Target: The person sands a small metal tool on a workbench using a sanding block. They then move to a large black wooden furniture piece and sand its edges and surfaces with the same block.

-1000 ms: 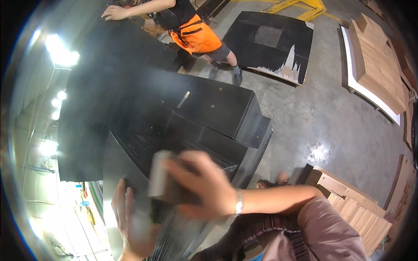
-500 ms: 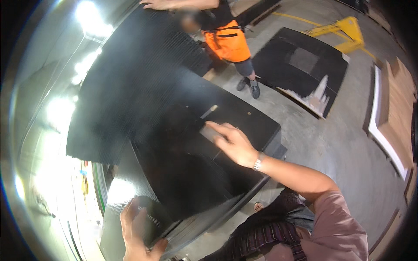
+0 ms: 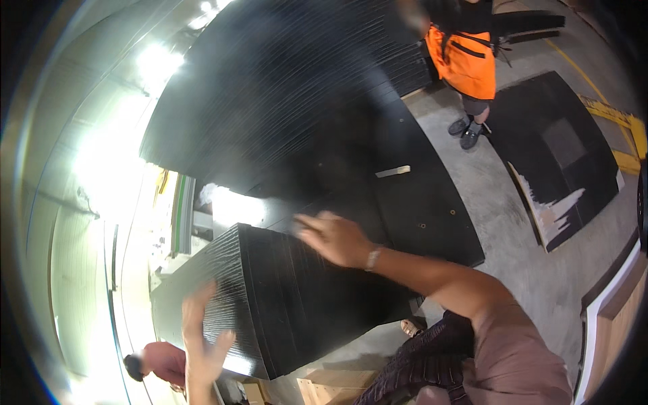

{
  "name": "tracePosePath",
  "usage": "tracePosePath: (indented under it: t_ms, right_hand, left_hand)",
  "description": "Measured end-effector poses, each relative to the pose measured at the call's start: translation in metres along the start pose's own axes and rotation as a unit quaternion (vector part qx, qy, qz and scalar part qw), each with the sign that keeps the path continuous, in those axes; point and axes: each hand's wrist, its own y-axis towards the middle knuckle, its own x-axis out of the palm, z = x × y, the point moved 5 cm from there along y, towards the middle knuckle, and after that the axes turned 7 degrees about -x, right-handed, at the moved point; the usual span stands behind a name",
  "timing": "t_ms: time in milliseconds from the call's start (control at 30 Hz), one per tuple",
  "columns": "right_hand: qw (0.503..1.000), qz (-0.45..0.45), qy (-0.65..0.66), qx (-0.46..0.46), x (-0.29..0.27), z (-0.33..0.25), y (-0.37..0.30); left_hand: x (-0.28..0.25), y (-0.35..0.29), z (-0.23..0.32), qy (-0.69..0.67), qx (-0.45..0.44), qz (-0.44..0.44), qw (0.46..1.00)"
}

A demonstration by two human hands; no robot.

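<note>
My left hand [image 3: 206, 341] is raised beside the ribbed side of a stack of black boards [image 3: 290, 297], thumb and fingers apart, blurred by motion, with nothing seen in it. My right hand [image 3: 337, 239], with a metal bracelet at the wrist, reaches over the stack with its fingers stretched out and holds nothing visible. Whether its fingertips touch the black surface I cannot tell. Beyond it spreads a wide black panel [image 3: 422, 182] bearing a short pale strip [image 3: 393, 171] and a few small marks.
A co-worker in an orange apron [image 3: 466, 64] stands at the far right, beside a torn-edged black board [image 3: 540, 142] on the floor. Another person in a reddish top [image 3: 167, 363] is at lower left. Near my legs is a wooden crate [image 3: 337, 386]; a yellow metal frame [image 3: 624, 131] stands right.
The view has swung, shifting the surroundings right. My right hand has moved from over the middle of the panel toward the stack's near corner. My left hand stays raised. The co-worker's outstretched arm has dropped from sight.
</note>
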Motion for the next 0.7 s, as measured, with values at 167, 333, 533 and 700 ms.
tracePosePath:
  t_ms: [167, 333, 533, 700]
  right_hand:
    - [0.997, 0.071, -0.020, -0.009, -0.041, 0.028, -0.001]
    - [0.995, 0.081, 0.063, 0.009, -0.053, 0.020, 0.013]
    - [0.992, 0.081, 0.085, 0.051, -0.061, 0.048, -0.002]
    - [0.987, 0.086, 0.109, 0.077, -0.067, 0.059, -0.002]
  left_hand:
    - [0.018, 0.102, 0.024, -0.065, 0.042, 0.033, 0.996]
    - [0.039, 0.130, 0.036, -0.087, -0.088, -0.133, 0.983]
    - [0.043, 0.133, 0.037, -0.109, -0.039, -0.085, 0.990]
    - [0.042, 0.134, 0.031, -0.117, -0.009, -0.080, 0.990]
